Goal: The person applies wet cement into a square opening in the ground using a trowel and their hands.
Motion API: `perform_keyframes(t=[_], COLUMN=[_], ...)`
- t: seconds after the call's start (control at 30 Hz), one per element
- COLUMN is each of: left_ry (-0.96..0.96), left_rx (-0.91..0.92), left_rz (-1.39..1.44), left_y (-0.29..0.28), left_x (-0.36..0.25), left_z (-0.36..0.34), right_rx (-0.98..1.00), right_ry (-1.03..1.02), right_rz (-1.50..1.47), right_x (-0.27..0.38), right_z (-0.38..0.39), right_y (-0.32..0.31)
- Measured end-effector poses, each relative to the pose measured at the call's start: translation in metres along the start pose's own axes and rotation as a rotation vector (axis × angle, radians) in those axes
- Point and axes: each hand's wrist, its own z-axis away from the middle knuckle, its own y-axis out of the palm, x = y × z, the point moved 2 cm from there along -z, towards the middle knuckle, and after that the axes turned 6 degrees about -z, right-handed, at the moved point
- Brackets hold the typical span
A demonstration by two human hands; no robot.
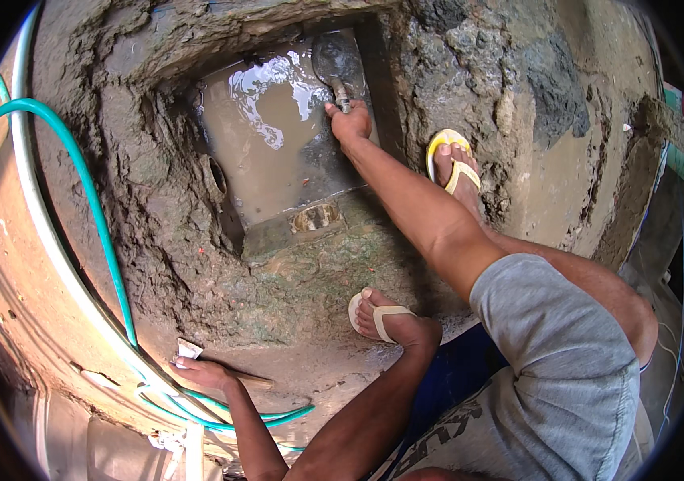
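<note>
My right hand point(352, 122) reaches into a square pit and is closed around the handle end of a trowel point(337, 82). The trowel's rounded dark blade lies at the pit's far right corner, at the edge of muddy water point(282, 120). My left hand point(202, 373) rests low at the left, fingers stretched out, on the pale ledge point(105, 309). Right beside its fingers is a small whitish flat piece point(189, 349). A wooden stick point(251, 379) lies by the left wrist; whether it joins the whitish piece is hidden.
Rough wet mud and concrete surround the pit. A pipe opening point(214, 178) shows in its left side and a mud-filled hole point(315, 216) in its near side. A green hose point(89, 176) loops along the left. My feet in flip-flops point(394, 311) stand near and right of the pit.
</note>
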Motion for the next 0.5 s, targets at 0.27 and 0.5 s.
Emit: perform_keyframes(t=[0.27, 0.5], left_ry=[-0.004, 0.002], left_rx=[0.004, 0.007], left_rz=[-0.020, -0.001], left_y=[-0.0007, 0.0001], left_x=[0.0099, 0.0037], left_z=[-0.0052, -0.0023], right_rx=[0.002, -0.012], right_ry=[0.020, -0.039], right_rz=[-0.041, -0.013], right_x=[-0.0055, -0.0019], right_z=[-0.0056, -0.0035], right_y=[-0.0004, -0.0043])
